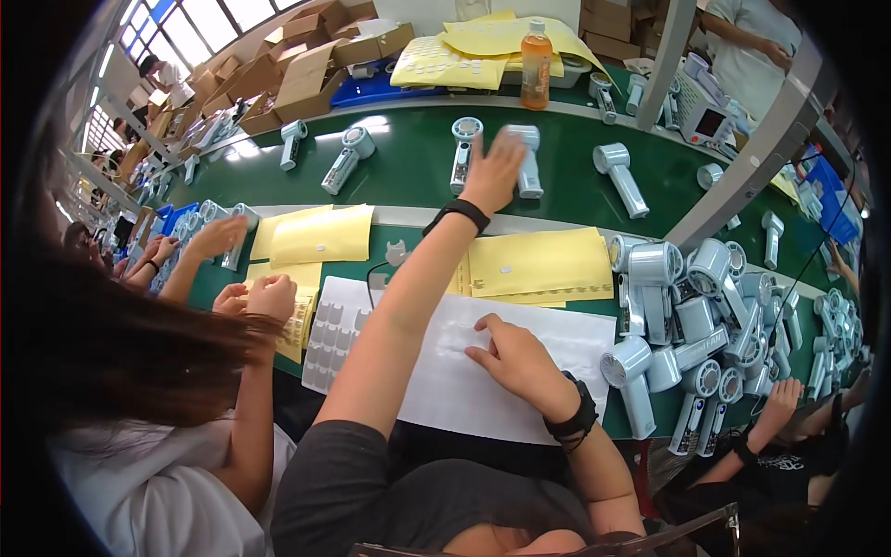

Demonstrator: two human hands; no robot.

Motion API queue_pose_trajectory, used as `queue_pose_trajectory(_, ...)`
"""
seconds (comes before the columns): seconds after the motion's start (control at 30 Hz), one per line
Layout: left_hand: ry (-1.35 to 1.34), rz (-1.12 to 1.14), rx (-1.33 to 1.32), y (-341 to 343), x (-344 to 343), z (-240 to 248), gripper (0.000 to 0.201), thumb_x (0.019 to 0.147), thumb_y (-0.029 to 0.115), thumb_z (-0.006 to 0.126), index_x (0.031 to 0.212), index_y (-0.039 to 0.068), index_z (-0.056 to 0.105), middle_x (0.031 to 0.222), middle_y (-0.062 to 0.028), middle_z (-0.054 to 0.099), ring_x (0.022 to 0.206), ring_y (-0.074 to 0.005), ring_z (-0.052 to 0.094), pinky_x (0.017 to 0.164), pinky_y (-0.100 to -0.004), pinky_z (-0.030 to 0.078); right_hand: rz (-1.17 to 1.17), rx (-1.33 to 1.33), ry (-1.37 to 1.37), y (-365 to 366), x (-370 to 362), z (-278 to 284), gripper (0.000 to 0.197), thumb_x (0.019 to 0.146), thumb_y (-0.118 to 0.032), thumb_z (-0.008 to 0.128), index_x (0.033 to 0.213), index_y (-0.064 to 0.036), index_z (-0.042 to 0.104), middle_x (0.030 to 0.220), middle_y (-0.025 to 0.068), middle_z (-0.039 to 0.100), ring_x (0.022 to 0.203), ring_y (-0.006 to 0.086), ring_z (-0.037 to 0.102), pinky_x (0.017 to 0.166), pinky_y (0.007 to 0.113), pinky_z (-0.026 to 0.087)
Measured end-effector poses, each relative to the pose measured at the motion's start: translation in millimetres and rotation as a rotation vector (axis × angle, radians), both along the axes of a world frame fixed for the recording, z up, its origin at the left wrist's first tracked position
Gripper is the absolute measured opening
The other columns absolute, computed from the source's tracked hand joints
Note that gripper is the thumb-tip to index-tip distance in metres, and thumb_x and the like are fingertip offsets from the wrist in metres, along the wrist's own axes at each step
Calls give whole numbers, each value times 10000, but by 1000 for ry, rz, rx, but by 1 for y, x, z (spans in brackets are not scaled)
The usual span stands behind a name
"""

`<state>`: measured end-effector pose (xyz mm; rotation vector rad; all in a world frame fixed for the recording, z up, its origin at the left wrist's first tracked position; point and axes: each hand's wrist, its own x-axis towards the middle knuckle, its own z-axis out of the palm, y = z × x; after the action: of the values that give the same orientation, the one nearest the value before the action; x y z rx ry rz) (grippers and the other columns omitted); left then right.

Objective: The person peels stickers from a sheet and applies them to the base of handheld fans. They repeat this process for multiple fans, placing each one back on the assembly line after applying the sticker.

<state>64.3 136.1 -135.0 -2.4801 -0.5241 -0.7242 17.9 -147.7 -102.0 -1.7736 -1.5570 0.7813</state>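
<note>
My left hand point(494, 172) reaches far forward over the green belt, fingers stretched and slightly blurred. Right behind its fingertips lies a pale blue handheld fan point(528, 176); I cannot tell whether they touch. Just left of the hand is another handheld fan point(461, 165) with its handle interior exposed. Over a white backing sheet point(436, 395) hovers or rests my right hand point(524, 367), thumb and forefinger apart with nothing visible between them. Rows of grey cut-out stickers point(329, 345) cover the sheet's left part, partly hidden by my left forearm.
A heap of handheld fans point(696, 316) crowds the right side. Yellow sticker sheets point(543, 265) lie beyond the white sheet. Across the belt stand a drink bottle point(535, 70) and cardboard boxes point(311, 79). A metal post point(742, 172) rises at right. Co-workers' hands point(269, 299) work at left.
</note>
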Motion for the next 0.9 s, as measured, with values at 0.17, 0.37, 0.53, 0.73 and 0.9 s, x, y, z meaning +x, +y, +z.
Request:
queue_pose_trajectory(0.17, -208, 362, -525, -5, -20, 6, 666, 756, 191, 758, 1321, 26, 446, 1388, -205, 427, 1190, -372, 505, 973, -548, 444, 7, -7, 20, 9, 6, -3, 343, 879, -230, 684, 1118, -8, 577, 670, 139, 604, 647, 296, 610, 613, 391, 471)
queue_pose_trajectory(0.37, -323, 297, -654, 22, -54, 9, 554, 713, 89, 738, 1221, 10, 531, 1072, -178, 609, 950, -361, 575, 825, -458, 494, -346, 284, -23, 47, 43, 13, 199, 859, -133, 684, 998, -11, 612, 665, 109, 594, 623, 243, 593, 595, 353, 470)
queue_pose_trajectory(0.53, -746, 48, -515, -19, -91, 73, 382, 702, 105, 758, 1047, 15, 623, 936, -136, 635, 877, -330, 583, 782, -390, 482, -320, 318, -78, 47, 32, -3, 181, 845, -97, 679, 986, -1, 617, 739, 124, 606, 656, 242, 602, 613, 350, 484)
queue_pose_trajectory(0.73, -1221, -233, -438, -96, -176, 131, 256, 836, 132, 747, 1024, 22, 612, 967, -71, 632, 844, -171, 572, 784, -280, 465, -53, 457, -44, 58, -62, -22, 151, 816, -35, 651, 965, -14, 646, 864, 131, 588, 827, 284, 592, 753, 370, 491)
queue_pose_trajectory(0.9, -1338, -309, -555, -159, -237, 138, 338, 886, 152, 717, 1090, -3, 496, 974, -86, 633, 862, -123, 582, 788, -233, 457, 64, 396, -220, 67, -106, -31, 129, 796, -27, 648, 923, -23, 670, 880, 126, 558, 863, 301, 558, 761, 395, 454)
